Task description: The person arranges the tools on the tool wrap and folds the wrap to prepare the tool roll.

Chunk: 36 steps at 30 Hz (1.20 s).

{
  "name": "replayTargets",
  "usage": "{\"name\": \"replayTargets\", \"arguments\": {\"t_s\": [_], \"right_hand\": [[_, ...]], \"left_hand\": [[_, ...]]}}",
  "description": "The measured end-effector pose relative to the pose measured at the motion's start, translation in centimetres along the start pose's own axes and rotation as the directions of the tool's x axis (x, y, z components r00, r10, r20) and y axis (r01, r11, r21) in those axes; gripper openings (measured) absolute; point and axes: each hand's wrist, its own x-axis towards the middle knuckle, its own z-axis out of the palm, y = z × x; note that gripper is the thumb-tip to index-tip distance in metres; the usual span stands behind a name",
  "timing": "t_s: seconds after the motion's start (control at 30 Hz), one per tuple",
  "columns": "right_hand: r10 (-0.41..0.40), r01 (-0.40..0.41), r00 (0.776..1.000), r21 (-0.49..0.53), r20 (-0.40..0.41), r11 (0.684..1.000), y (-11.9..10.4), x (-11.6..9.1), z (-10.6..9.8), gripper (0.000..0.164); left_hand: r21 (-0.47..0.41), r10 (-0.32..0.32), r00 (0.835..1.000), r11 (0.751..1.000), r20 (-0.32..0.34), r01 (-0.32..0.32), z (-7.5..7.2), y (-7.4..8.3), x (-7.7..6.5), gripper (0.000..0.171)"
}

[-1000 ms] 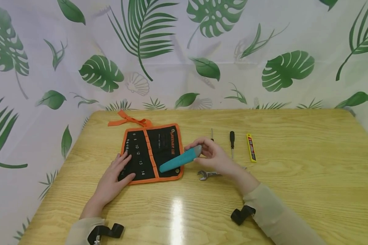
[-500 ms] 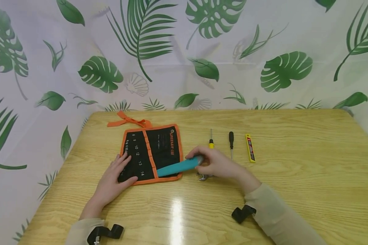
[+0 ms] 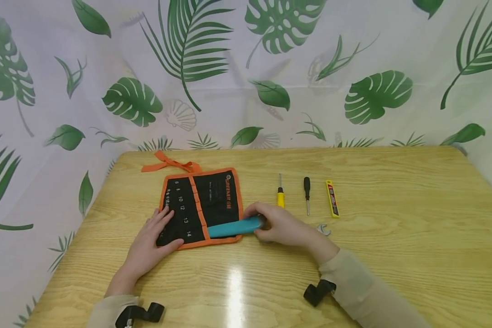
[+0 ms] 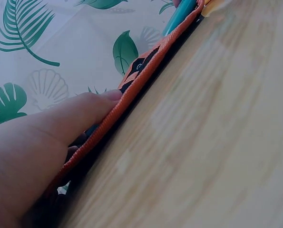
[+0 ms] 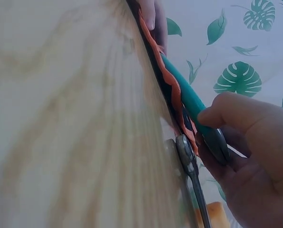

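Observation:
A black tool roll with orange trim (image 3: 213,191) lies unfolded on the table, its pockets numbered in white. My left hand (image 3: 145,248) rests on its left part with fingers spread, thumb (image 4: 91,107) along the near orange edge. My right hand (image 3: 284,225) pinches the grey rounded end of a long teal tool (image 3: 231,227) between thumb and fingers; its exact kind does not show. The teal tool lies low over the roll's lower right, its far end right at the orange pocket band. A wrench (image 5: 194,173) lies below my right hand, mostly hidden in the head view.
Right of the roll lie a yellow-handled screwdriver (image 3: 280,197), a black-handled screwdriver (image 3: 307,189) and a flat yellow pack (image 3: 332,198). An orange tie ribbon (image 3: 168,161) trails from the roll's far edge. A leaf-print curtain (image 3: 229,91) hangs behind the wooden table (image 3: 393,228).
My right hand has moved down and slightly left, bringing the teal tool flatter and its far end up to the pocket band. My left hand stays on the roll.

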Motion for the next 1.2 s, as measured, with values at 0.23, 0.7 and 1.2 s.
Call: {"name": "replayTargets", "arguments": {"t_s": [0.23,0.7,1.2], "right_hand": [[-0.017,0.016,1.0,-0.043,-0.015,0.999,0.2,0.3,0.5,0.04],[-0.03,0.031,0.999,-0.055,0.025,0.998,0.0,2.2,1.5,0.041],[-0.039,0.04,0.999,-0.043,0.021,0.998,-0.1,2.7,2.1,0.037]], "left_hand": [[0.023,0.013,1.0,1.0,-0.006,-0.013,0.2,-0.1,0.1,0.081],[0.022,-0.008,1.0,1.0,0.002,0.008,0.0,0.0,0.0,0.082],[0.023,-0.009,1.0,1.0,-0.002,0.009,0.1,-0.2,-0.1,0.083]]}}
